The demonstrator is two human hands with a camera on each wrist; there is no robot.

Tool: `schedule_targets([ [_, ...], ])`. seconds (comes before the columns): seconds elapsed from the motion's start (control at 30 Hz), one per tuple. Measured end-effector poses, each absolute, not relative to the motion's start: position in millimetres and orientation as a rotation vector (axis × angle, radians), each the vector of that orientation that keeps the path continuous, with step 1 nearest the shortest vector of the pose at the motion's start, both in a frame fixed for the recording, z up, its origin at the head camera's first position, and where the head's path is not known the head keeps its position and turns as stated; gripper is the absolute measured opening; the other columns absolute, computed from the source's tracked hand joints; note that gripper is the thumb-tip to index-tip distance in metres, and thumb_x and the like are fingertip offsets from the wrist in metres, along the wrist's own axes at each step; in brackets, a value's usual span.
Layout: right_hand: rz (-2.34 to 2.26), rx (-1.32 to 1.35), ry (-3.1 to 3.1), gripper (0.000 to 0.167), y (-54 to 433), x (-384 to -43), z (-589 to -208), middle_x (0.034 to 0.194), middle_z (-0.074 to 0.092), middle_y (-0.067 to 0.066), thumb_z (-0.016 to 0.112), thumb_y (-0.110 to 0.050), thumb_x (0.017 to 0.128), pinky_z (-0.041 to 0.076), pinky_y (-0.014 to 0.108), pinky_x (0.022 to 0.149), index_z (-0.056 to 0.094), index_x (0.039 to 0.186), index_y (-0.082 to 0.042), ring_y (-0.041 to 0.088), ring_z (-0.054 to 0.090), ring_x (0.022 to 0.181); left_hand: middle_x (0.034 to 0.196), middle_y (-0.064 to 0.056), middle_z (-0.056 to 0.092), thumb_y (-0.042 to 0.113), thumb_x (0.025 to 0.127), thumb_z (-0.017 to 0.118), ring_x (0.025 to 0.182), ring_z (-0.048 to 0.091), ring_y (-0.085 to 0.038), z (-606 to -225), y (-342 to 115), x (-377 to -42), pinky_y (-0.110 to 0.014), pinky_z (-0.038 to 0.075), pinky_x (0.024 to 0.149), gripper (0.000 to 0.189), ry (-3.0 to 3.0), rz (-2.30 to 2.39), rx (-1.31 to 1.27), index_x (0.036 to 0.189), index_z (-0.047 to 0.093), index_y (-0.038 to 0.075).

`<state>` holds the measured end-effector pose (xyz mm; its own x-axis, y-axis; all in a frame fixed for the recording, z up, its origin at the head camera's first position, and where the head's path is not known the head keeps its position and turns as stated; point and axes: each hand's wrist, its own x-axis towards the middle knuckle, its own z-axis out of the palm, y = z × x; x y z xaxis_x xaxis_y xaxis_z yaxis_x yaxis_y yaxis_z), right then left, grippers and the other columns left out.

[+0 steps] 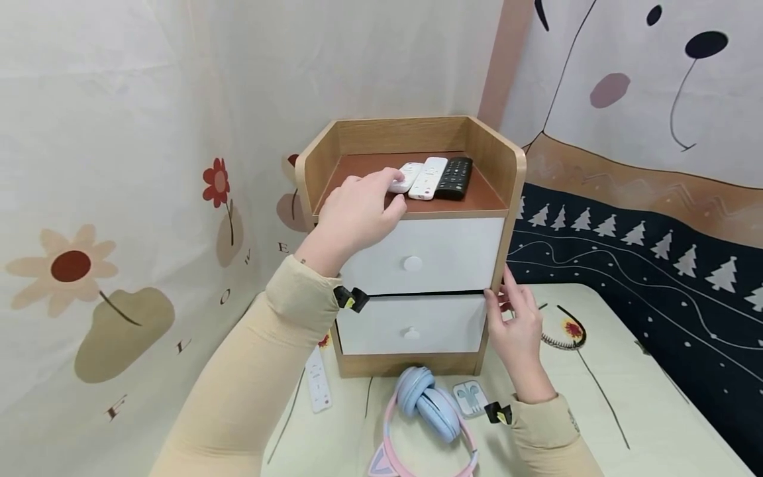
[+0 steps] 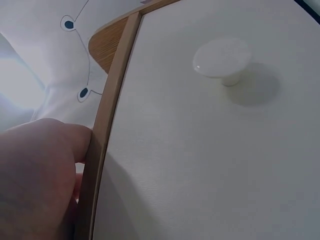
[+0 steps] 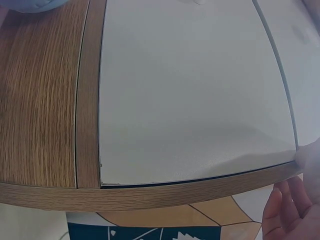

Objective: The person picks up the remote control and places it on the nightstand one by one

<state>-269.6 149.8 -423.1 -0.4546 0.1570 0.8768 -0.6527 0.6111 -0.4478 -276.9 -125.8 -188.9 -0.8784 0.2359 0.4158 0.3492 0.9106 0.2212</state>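
Observation:
A small wooden cabinet (image 1: 411,366) with two white drawers stands on the table. My left hand (image 1: 360,209) reaches onto its brown top, fingertips at the near left end of a white remote (image 1: 410,173) and thumb close to the front edge. Beside that remote lie a longer white remote (image 1: 429,177) and a black remote (image 1: 456,177). My right hand (image 1: 517,328) rests against the cabinet's right side, with the thumb at the front edge and the other fingers along the outside. In the right wrist view, fingers (image 3: 286,207) show beyond the wooden edge.
Blue headphones (image 1: 440,414) with a pink band lie before the cabinet, next to boxed earphones (image 1: 470,398). Another white remote (image 1: 318,381) lies at the left. A dark hoop-shaped item (image 1: 581,334) is on the right. Each drawer has a round knob (image 1: 412,264).

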Motion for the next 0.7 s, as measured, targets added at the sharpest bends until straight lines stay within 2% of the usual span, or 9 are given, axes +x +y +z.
schedule_targets([
  [0.13, 0.994, 0.402, -1.811, 0.061, 150, -270, -423, 0.099, 0.067, 0.024, 0.077, 0.007, 0.096, 0.045, 0.000, 0.079, 0.061, 0.154, 0.000, 0.027, 0.065, 0.081, 0.160, 0.005, 0.063, 0.038, 0.109, 0.052, 0.143, 0.057, -0.035, -196, -127, -274, -0.055, 0.052, 0.113, 0.048, -2.569, -0.420, -0.423, 0.155, 0.058, 0.026],
  [0.33, 0.988, 0.401, -1.817, 0.062, 149, -270, -422, 0.098, 0.068, 0.024, 0.077, 0.007, 0.095, 0.045, -0.001, 0.079, 0.060, 0.155, -0.001, 0.027, 0.063, 0.077, 0.135, -0.009, 0.077, 0.025, 0.105, 0.063, 0.126, 0.066, -0.034, -219, -137, -262, -0.046, 0.048, 0.117, 0.040, -2.183, -0.496, -0.588, 0.140, 0.069, 0.008],
  [0.6, 0.980, 0.418, -1.810, 0.062, 149, -269, -422, 0.097, 0.067, 0.024, 0.078, 0.007, 0.094, 0.046, 0.000, 0.079, 0.061, 0.154, 0.001, 0.030, 0.066, 0.079, 0.131, -0.020, 0.078, 0.009, 0.097, 0.069, 0.125, 0.070, -0.042, -270, -165, -237, -0.048, 0.051, 0.115, 0.035, -1.685, -0.617, -0.748, 0.129, 0.072, -0.004],
  [0.7, 0.981, 0.416, -1.804, 0.063, 150, -269, -422, 0.097, 0.067, 0.023, 0.078, 0.008, 0.094, 0.046, 0.000, 0.079, 0.061, 0.154, 0.001, 0.030, 0.066, 0.079, 0.126, -0.021, 0.079, 0.006, 0.094, 0.068, 0.120, 0.069, -0.044, -289, -176, -229, -0.040, 0.052, 0.114, 0.033, -1.564, -0.701, -0.736, 0.124, 0.073, -0.005],
])
